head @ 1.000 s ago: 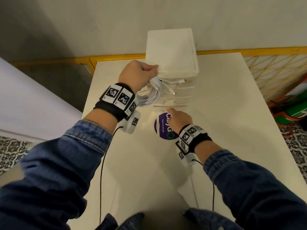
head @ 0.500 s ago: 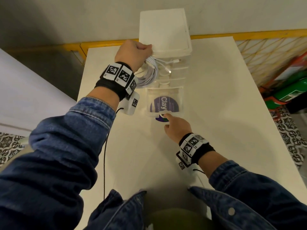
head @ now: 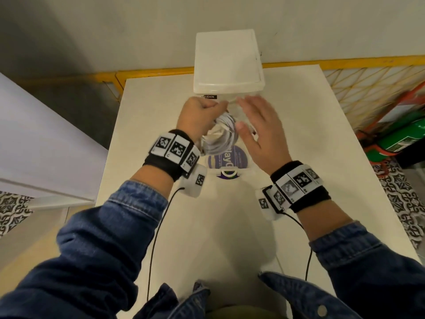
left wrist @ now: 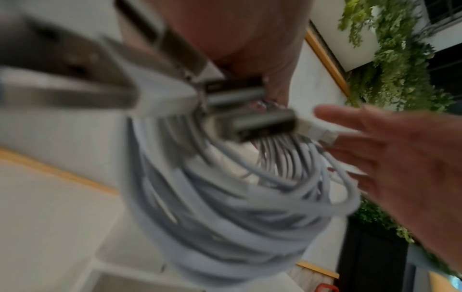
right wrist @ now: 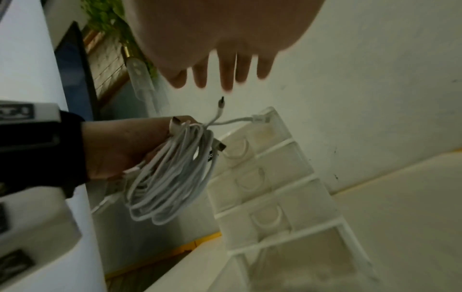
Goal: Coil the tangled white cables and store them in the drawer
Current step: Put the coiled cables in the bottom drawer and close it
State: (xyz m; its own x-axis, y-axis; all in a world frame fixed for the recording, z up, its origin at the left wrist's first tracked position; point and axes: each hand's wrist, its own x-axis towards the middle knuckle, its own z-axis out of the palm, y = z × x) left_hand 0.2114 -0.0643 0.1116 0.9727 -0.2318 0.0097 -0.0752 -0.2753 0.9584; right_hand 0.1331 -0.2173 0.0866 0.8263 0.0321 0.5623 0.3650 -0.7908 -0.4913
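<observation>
Hands were close together: the left hand [head: 199,116] held the coil of white cables [right wrist: 172,173] tight, above the open bottom drawer [head: 250,172]; the right hand [head: 259,132] was flat and empty. Best lower the coil in gently, tucking the loose plug ends [right wrist: 221,102], which looked likely to catch.

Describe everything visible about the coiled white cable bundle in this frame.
The coiled white cable bundle is several thin, smooth white cords wound into a loose oval of many loops. The left hand grips it at the top, so the loops hang below the fist, in the air in front of the drawer unit and above its pulled-out bottom drawer. Two plug ends stick out free near the grip. The open right hand hovers beside it, not clearly touching.
</observation>
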